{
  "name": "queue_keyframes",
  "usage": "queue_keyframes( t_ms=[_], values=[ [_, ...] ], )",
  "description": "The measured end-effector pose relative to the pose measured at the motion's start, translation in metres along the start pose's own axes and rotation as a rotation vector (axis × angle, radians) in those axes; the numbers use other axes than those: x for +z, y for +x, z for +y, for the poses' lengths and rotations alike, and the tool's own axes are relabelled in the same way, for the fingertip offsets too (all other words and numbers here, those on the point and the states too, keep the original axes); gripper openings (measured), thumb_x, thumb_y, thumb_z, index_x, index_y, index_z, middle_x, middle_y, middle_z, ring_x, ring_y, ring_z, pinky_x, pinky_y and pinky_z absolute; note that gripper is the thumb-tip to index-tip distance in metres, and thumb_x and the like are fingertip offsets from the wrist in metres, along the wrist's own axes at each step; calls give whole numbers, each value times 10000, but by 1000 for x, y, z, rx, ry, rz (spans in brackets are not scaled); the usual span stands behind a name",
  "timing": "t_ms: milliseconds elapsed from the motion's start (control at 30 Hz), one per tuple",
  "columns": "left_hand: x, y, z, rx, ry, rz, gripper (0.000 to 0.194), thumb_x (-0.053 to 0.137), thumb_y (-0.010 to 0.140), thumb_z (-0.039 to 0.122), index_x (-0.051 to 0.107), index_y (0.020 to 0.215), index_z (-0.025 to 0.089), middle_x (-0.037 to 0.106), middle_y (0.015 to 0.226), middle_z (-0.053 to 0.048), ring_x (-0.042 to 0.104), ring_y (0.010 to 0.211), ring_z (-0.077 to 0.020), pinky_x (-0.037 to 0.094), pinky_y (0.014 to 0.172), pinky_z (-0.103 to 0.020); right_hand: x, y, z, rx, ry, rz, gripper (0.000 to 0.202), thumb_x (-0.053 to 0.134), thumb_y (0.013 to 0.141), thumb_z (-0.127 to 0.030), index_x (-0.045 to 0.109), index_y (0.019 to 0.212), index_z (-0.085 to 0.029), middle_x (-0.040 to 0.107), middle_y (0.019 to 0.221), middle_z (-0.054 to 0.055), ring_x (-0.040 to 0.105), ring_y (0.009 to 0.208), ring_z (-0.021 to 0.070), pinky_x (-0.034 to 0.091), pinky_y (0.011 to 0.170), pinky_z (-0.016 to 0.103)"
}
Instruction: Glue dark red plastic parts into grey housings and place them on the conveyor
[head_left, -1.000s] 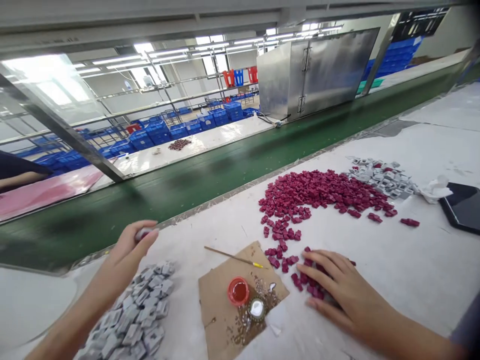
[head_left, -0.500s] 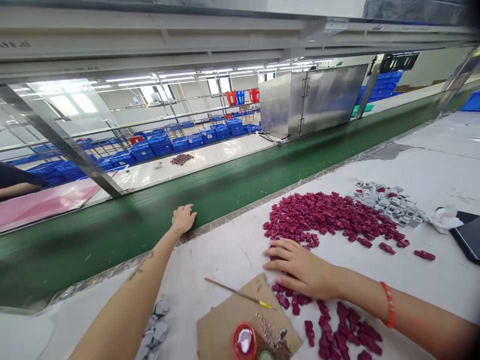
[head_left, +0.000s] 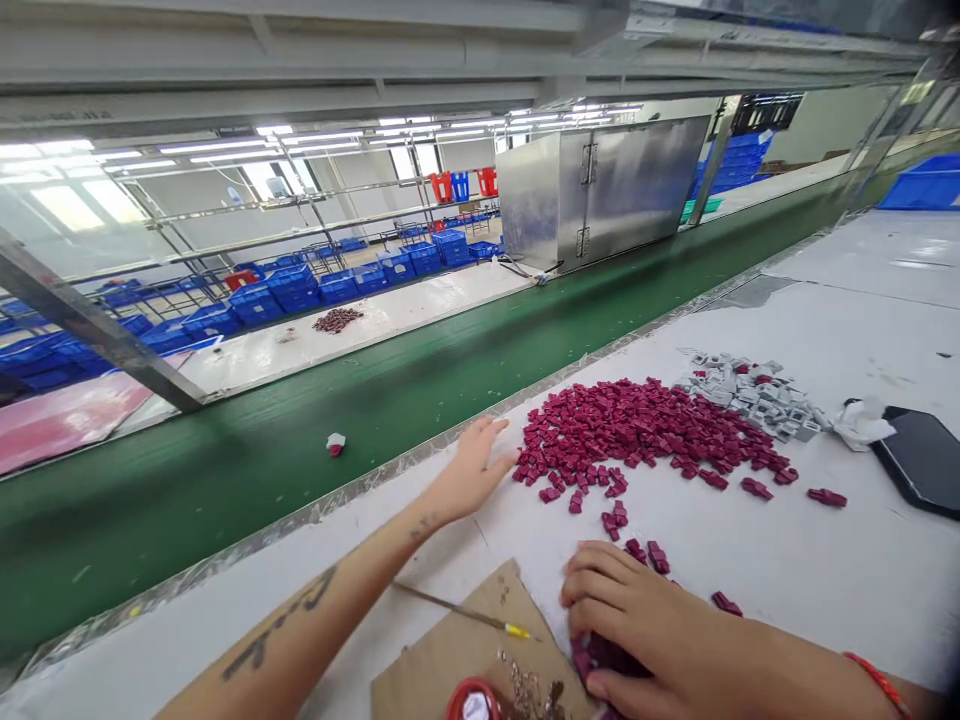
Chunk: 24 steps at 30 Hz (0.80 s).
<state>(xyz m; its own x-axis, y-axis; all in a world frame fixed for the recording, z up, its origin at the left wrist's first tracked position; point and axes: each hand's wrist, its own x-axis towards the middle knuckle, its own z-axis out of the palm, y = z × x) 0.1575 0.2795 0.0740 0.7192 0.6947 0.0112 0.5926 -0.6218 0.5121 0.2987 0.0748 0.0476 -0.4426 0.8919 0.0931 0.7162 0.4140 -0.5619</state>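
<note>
Fingers apart and with nothing in it, my left hand (head_left: 474,468) hovers over the table's edge, just left of a big heap of maroon pieces (head_left: 622,425). My right hand (head_left: 626,625) is cupped over more maroon pieces near the cardboard sheet, fingers curled round some of them. A small white and maroon piece (head_left: 335,445) lies by itself on the green belt (head_left: 405,400). Behind the maroon heap is a pile of grey pieces (head_left: 769,400). A brush with a yellow tip (head_left: 480,615) rests across the cardboard (head_left: 442,650), above a red round container (head_left: 472,700).
Crumpled white tissue (head_left: 862,424) and a black tray-like object (head_left: 919,455) lie at the right. Across the belt stand a metal cabinet (head_left: 630,190) and blue crates (head_left: 292,288). A slanted metal post (head_left: 105,335) rises at the left.
My left hand has come back from the belt towards the maroon heap, and a white and maroon piece now shows on the belt. My right hand has moved nearer, drawing over loose maroon pieces.
</note>
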Motion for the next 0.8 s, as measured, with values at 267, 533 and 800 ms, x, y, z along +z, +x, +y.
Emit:
queue_keyframes(
  t_ms=[267, 533, 800],
  values=[
    [76, 15, 59, -181, -82, 3, 397, 619, 951, 335, 553, 1321, 204, 505, 1443, -115, 530, 1269, -311, 444, 1042, -566, -14, -43, 36, 179, -68, 206, 413, 536, 940, -498, 608, 1239, -223, 511, 1405, 137, 389, 1372, 305, 295, 1163, 569],
    [110, -35, 105, -87, -214, -160, 403, 592, 963, 318, 541, 1339, 183, 442, 1514, -131, 412, 1394, -331, 367, 1117, -578, -3, -60, 60, 412, -21, 323, 662, 391, 965, -633, 503, 1405, -150, 398, 1518, 193, 356, 1424, 327, 326, 1150, 589],
    [97, -25, 93, 71, -222, -77, 377, 482, 1004, 308, 522, 1352, 167, 391, 1542, -141, 286, 1465, -322, 218, 1194, -577, -4, -93, 65, 588, 52, 520, 653, 274, 997, -621, 425, 1469, -196, 260, 1602, 129, 182, 1498, 311, 185, 1188, 636]
  ],
)
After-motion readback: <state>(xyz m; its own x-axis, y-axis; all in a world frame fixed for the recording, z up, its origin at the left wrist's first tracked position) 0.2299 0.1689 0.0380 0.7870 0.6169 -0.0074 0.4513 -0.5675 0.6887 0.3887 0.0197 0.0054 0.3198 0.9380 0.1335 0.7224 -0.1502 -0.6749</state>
